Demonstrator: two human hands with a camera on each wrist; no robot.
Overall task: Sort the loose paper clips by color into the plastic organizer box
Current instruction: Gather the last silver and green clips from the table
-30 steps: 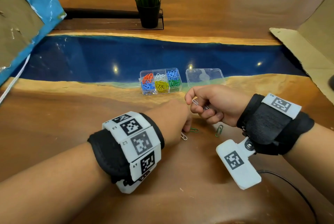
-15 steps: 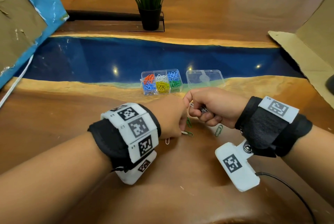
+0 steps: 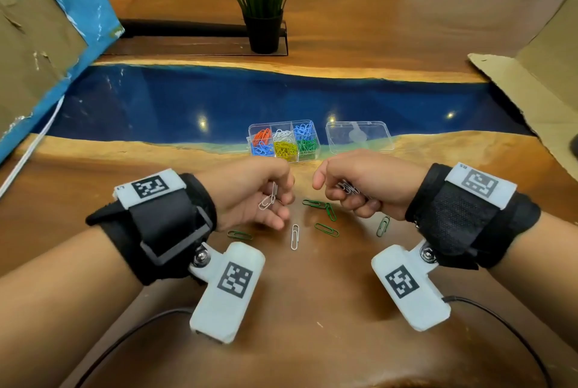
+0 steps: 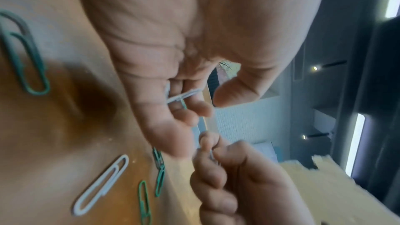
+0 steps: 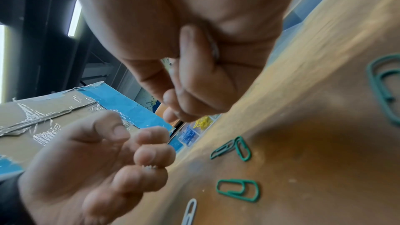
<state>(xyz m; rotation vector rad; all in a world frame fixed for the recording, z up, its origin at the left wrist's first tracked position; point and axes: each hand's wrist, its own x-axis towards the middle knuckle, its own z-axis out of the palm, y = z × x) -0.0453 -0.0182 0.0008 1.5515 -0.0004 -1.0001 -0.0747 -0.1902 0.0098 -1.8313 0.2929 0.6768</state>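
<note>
The clear organizer box (image 3: pixel 315 149) stands at the blue strip's edge, its compartments holding orange, white, blue, yellow and green clips. My left hand (image 3: pixel 276 196) hovers just above the table in front of it and pinches white paper clips (image 3: pixel 268 200), which the left wrist view shows as white clips (image 4: pixel 181 96) between curled fingers. A short gap away, my right hand (image 3: pixel 341 190) grips a small bunch of white clips (image 3: pixel 348 188). Below the hands lie a white clip (image 3: pixel 294 236) and several green clips (image 3: pixel 326 229) on the wood.
The box's clear lid (image 3: pixel 359 137) lies right of the box. A potted plant (image 3: pixel 262 2) stands at the far edge. Cardboard panels rise at the left (image 3: pixel 34 52) and right (image 3: pixel 531 74). Cables trail from both wrist cameras.
My left hand has rolled from palm-down to thumb-up and lifted off the table with white clips in it. The two hands have parted, and the green clips between them now show.
</note>
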